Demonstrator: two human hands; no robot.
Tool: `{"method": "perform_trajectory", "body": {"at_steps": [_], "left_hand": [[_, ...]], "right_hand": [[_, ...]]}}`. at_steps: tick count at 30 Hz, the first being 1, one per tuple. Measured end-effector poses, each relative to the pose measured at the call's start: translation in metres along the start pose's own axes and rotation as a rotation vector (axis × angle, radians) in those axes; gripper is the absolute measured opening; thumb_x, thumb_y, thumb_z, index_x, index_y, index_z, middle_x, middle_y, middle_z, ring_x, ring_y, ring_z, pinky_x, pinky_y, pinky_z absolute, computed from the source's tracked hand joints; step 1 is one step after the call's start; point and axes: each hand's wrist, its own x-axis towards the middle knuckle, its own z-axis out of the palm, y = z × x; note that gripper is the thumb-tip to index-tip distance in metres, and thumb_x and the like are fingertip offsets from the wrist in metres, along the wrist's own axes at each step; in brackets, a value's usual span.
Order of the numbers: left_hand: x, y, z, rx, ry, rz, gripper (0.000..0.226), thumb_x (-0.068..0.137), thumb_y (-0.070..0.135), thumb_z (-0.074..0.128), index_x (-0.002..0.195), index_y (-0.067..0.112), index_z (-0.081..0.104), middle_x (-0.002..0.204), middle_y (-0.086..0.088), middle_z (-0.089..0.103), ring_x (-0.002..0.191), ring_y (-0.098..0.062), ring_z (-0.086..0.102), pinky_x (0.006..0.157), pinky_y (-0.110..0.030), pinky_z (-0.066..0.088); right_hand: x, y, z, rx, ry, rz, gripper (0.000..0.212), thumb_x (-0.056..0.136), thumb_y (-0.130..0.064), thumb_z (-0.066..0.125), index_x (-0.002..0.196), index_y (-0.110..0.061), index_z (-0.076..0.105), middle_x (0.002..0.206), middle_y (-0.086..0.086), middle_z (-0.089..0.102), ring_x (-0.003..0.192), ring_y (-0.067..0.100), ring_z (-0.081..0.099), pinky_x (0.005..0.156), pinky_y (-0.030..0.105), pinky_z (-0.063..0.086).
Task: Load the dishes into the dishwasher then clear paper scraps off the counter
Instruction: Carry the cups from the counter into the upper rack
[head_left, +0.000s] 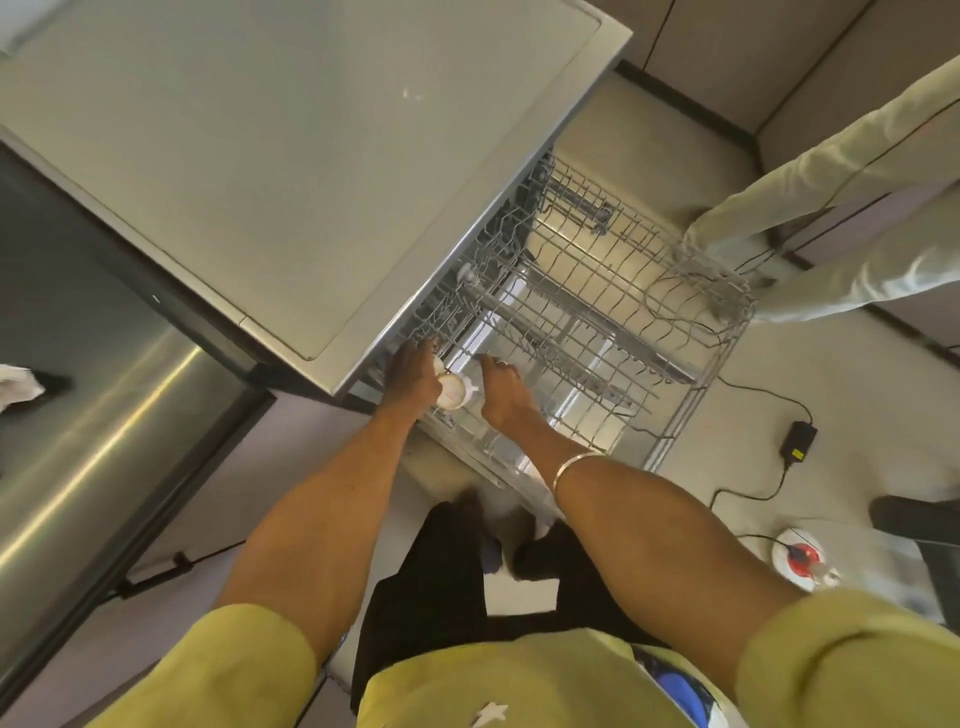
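Observation:
The dishwasher (291, 171) stands below me with its wire upper rack (597, 312) pulled out. At the rack's near left corner sits a small white cup (451, 392) with a pale pattern, its base facing up toward me. My left hand (413, 376) grips the cup from the left side. My right hand (501, 387) is just right of the cup, fingers curled down onto the rack wires beside the cup's handle. Whether the right hand holds the cup or a wire is unclear. The rest of the rack holds no dishes that I can see.
A steel counter (104, 395) runs along the left, with a crumpled white paper scrap (18, 387) on it. Another person's legs in pale trousers (831, 208) stand beyond the rack. Cables, a black adapter (800, 441) and a round white-and-red device (797, 556) lie on the floor at right.

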Motion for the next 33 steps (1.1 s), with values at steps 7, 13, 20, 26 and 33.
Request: {"method": "perform_trajectory", "body": {"at_steps": [7, 13, 20, 26, 33], "left_hand": [[-0.064, 0.019, -0.036, -0.062, 0.083, 0.009, 0.063, 0.087, 0.002, 0.06, 0.144, 0.014, 0.039, 0.132, -0.015, 0.056, 0.12, -0.035, 0.055, 0.098, -0.047, 0.05], [-0.104, 0.029, -0.064, -0.071, 0.129, 0.049, 0.05, 0.09, 0.011, 0.061, 0.138, 0.016, 0.045, 0.131, -0.011, 0.059, 0.113, -0.032, 0.061, 0.09, -0.046, 0.051], [-0.152, 0.021, -0.091, -0.125, 0.453, 0.152, 0.031, 0.098, 0.011, 0.044, 0.127, 0.012, 0.055, 0.117, -0.01, 0.066, 0.092, -0.028, 0.067, 0.078, -0.041, 0.056], [-0.172, -0.004, -0.103, -0.224, 0.64, 0.066, 0.044, 0.103, 0.019, 0.039, 0.146, 0.01, 0.043, 0.15, -0.007, 0.045, 0.138, -0.023, 0.042, 0.114, -0.039, 0.037], [-0.19, -0.079, -0.137, -0.21, 0.78, -0.203, 0.043, 0.1, 0.012, 0.039, 0.141, 0.002, 0.046, 0.148, -0.014, 0.045, 0.138, -0.03, 0.041, 0.115, -0.039, 0.033]], "right_hand": [[-0.045, -0.027, -0.053, 0.001, 0.047, 0.045, 0.069, 0.081, 0.005, 0.064, 0.143, -0.009, 0.038, 0.128, 0.017, 0.055, 0.118, 0.034, 0.054, 0.088, 0.047, 0.055], [-0.066, -0.043, -0.07, -0.096, 0.044, -0.01, 0.07, 0.09, -0.017, 0.064, 0.149, -0.005, 0.028, 0.155, 0.015, 0.031, 0.146, 0.033, 0.023, 0.115, 0.046, 0.029], [-0.072, -0.061, -0.092, -0.144, 0.117, -0.157, 0.06, 0.103, -0.023, 0.04, 0.154, -0.002, 0.016, 0.162, 0.017, 0.012, 0.151, 0.031, 0.007, 0.122, 0.045, 0.018], [-0.07, -0.103, -0.11, -0.178, 0.24, -0.371, 0.058, 0.105, -0.024, 0.032, 0.156, -0.004, 0.012, 0.163, 0.013, 0.01, 0.151, 0.029, 0.005, 0.123, 0.041, 0.012], [-0.055, -0.173, -0.101, -0.226, 0.222, -0.566, 0.056, 0.105, -0.025, 0.031, 0.155, -0.002, 0.015, 0.162, 0.016, 0.015, 0.151, 0.03, 0.011, 0.123, 0.038, 0.011]]}}
